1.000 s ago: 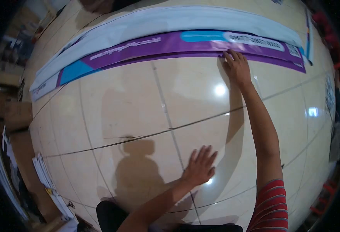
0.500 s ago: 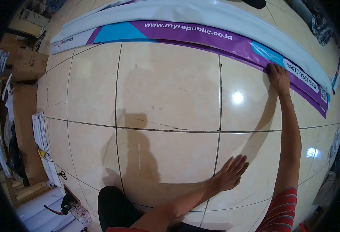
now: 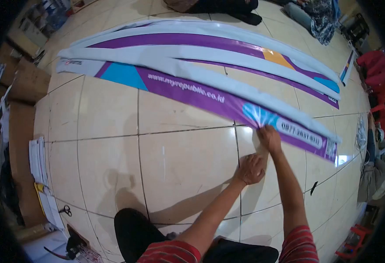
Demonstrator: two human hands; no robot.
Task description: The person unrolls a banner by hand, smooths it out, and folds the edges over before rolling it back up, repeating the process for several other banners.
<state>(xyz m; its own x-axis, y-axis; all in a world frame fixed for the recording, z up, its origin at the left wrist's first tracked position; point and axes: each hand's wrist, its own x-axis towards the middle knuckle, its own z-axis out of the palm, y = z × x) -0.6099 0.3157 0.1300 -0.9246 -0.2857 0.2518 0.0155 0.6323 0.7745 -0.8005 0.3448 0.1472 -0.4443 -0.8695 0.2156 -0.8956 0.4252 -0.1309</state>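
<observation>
My right hand [image 3: 270, 138] pinches the lower edge of a long folded vinyl banner [image 3: 183, 91], purple, blue and white with printed lettering. The vinyl creases where the fingers grip it. The banner slants across the tiled floor, its right end nearer me. Just below and left of my right hand is my left hand [image 3: 250, 169], its fingers curled in, with nothing visible in them and apart from the banner. Behind lies another folded banner [image 3: 192, 40], white and purple with an orange patch.
Scissors [image 3: 65, 211] lie on the floor at left, near a cardboard box [image 3: 30, 78] and stacked white sheets [image 3: 38, 160]. A small black object [image 3: 314, 188] is on the tiles [image 3: 188, 166] at right. Other people's legs [image 3: 218, 8] show at the far edge; red stools [image 3: 354, 241] stand at right.
My right hand has pulled the front banner's right part toward me and left, apart from the banner behind. My left hand has moved up and curled its fingers. The view has shifted.
</observation>
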